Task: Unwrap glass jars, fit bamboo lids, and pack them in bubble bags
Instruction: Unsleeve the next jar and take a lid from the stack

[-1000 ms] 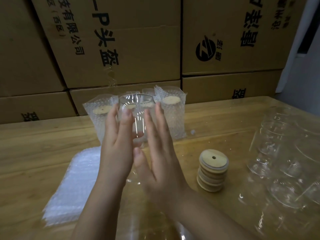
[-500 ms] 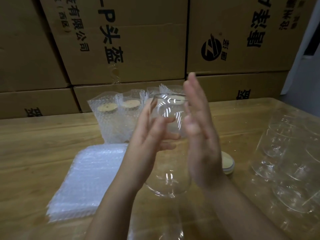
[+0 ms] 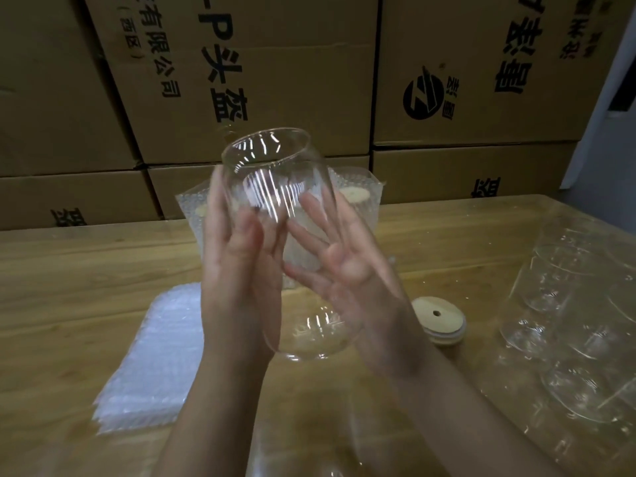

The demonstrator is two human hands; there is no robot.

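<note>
Glass jar (image 3: pixel 272 166): clear, no lid, mouth up and tilted away, held above the desk (image 3: pixel 69 270) at centre. My left hand (image 3: pixel 237 270) and right hand (image 3: pixel 351 284) press it between flat palms, fingers straight, not curled round it. Around it: bubble bags (image 3: pixel 158 346) left, lids (image 3: pixel 438 318) just right of my right hand, wrapped jars (image 3: pixel 568 321) far right, packed jars (image 3: pixel 358 197) behind, boxes (image 3: pixel 275 63) along the desk's back edge.

Packing storeroom: stacked printed cartons (image 3: pixel 275 80) behind wooden table (image 3: pixel 69 287), bubble bags (image 3: pixel 151 356).
</note>
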